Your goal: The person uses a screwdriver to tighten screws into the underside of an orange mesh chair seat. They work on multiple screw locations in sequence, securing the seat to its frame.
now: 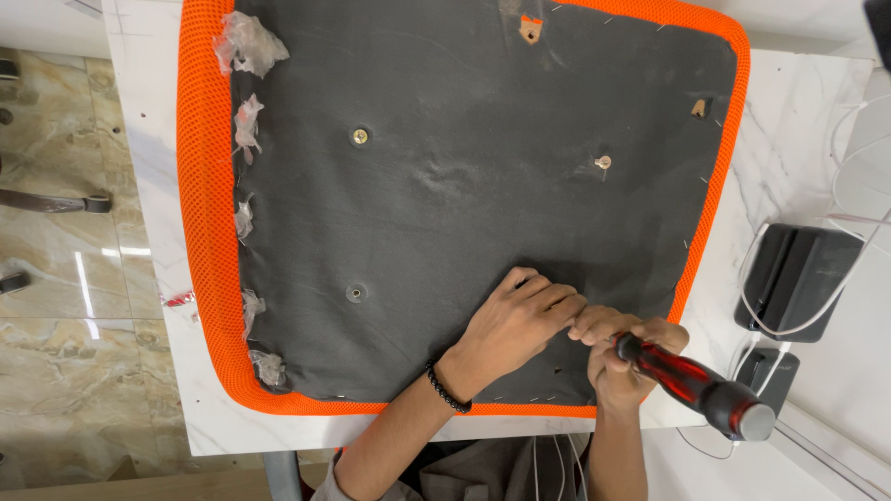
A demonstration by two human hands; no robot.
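An upturned seat cushion (445, 186) with a dark grey fabric underside and orange mesh edge lies on a white marble-look table (148, 167). My right hand (626, 357) grips a screwdriver with a red and black handle (696, 385), its tip hidden at the cushion's near right part. My left hand (520, 320), a black bead bracelet at the wrist, rests on the grey fabric with its fingers pinched right at the screwdriver tip. Screw fittings show at the upper left (360, 136), upper right (603, 162) and lower left (356, 293).
Scraps of clear plastic wrap (246, 42) cling along the cushion's left edge. Two black box-shaped devices (798, 278) with white cables sit on the table at the right. A tiled floor (56, 278) lies to the left, with chair-base parts on it.
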